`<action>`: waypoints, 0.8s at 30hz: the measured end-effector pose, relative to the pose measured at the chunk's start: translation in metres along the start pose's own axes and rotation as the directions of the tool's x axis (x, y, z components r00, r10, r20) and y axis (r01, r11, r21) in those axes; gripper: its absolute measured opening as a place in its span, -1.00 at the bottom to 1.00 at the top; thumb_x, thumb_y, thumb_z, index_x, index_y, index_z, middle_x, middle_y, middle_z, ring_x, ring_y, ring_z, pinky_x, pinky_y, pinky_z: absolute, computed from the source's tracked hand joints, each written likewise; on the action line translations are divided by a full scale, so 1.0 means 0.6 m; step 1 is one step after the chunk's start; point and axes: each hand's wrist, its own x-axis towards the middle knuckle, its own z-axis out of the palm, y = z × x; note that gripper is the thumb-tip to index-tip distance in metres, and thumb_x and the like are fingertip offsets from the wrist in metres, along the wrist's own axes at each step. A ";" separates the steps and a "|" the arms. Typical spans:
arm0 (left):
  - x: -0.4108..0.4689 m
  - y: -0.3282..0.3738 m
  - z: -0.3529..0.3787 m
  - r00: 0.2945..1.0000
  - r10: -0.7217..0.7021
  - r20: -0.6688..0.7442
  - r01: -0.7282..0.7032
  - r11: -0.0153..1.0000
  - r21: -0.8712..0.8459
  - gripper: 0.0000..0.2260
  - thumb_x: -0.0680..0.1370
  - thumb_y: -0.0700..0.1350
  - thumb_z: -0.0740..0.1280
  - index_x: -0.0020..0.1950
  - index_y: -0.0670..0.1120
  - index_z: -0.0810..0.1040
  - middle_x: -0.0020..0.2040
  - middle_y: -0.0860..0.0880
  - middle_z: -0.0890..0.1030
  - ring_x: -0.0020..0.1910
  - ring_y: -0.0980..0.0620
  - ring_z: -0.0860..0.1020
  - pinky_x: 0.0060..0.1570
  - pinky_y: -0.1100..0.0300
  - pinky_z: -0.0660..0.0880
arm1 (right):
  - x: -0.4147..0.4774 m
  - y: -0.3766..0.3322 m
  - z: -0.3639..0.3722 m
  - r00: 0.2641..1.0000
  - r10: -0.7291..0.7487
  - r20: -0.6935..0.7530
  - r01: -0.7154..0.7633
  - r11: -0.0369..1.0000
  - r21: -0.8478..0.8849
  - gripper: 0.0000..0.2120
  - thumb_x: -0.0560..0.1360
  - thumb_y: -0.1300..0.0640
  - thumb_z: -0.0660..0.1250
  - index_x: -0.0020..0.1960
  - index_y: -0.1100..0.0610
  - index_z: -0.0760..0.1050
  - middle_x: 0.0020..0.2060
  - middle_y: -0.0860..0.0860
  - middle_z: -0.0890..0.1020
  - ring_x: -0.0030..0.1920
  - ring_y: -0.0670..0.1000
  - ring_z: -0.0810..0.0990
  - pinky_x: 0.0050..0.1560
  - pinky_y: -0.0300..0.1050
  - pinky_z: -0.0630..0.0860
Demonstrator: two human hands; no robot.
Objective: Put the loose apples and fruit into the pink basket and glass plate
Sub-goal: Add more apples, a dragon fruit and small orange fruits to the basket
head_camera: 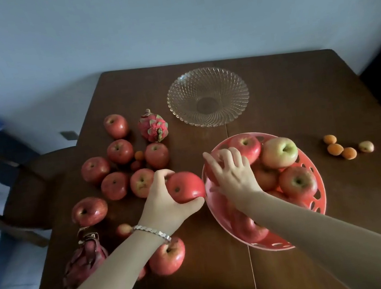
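Dark surface [276, 98], pale wall [167, 20]: left grip [165, 201] clasps one apple [185, 186]; right grip [234, 175] seemingly clasps second apple [218, 155] inside pink basket [317, 175]; four apricots [335, 149].

Bare table [300, 94] right of glass plate [178, 102]; loose apples [120, 151] crowd the left

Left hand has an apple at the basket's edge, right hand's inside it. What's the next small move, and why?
Probably carry the apple in the left hand over the pink basket rim and set it inside on the left, once the right hand draws clear: that hand lies across the spot, and piled apples fill the far side.
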 end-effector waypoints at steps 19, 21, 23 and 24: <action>0.005 0.020 0.072 0.969 -0.195 0.151 0.244 0.854 -0.460 -0.56 0.31 -0.24 0.53 0.01 0.07 0.40 0.01 0.02 0.47 -0.04 0.08 0.54 -0.07 0.06 0.61 | -0.022 0.052 -0.136 0.810 0.355 0.466 -0.579 0.359 0.732 -0.61 0.45 0.14 0.37 0.26 0.09 0.43 0.07 -0.02 0.52 0.08 -0.05 0.49 0.06 -0.27 0.39; 0.001 0.020 0.079 0.985 -0.096 0.140 0.142 0.921 -0.362 -0.51 0.19 -0.09 0.55 -0.02 0.13 0.39 0.00 0.07 0.50 -0.04 0.13 0.55 -0.01 0.11 0.59 | -0.030 0.051 -0.143 0.655 0.224 0.722 -0.750 0.076 0.657 -0.73 0.51 0.04 0.31 0.17 0.10 0.49 -0.09 0.00 0.58 -0.13 -0.04 0.58 -0.13 -0.24 0.48; -0.006 0.025 0.083 0.985 0.013 0.173 0.035 0.962 -0.271 -0.42 0.06 0.08 0.51 0.02 0.16 0.39 0.01 0.14 0.51 -0.03 0.18 0.55 -0.05 0.27 0.56 | -0.035 0.048 -0.147 0.538 0.023 0.843 -0.839 -0.081 0.538 -0.72 0.53 -0.03 0.25 0.13 0.11 0.51 -0.12 0.07 0.61 -0.16 0.01 0.61 -0.14 -0.18 0.55; -0.008 0.027 0.086 0.981 0.051 0.188 -0.004 0.969 -0.246 -0.38 0.03 0.13 0.49 0.04 0.18 0.39 0.04 0.14 0.51 0.00 0.18 0.55 -0.04 0.28 0.55 | -0.036 0.048 -0.146 0.520 -0.040 0.853 -0.849 -0.132 0.511 -0.70 0.53 -0.04 0.24 0.15 0.12 0.51 -0.08 0.09 0.63 -0.10 0.04 0.63 -0.08 -0.14 0.58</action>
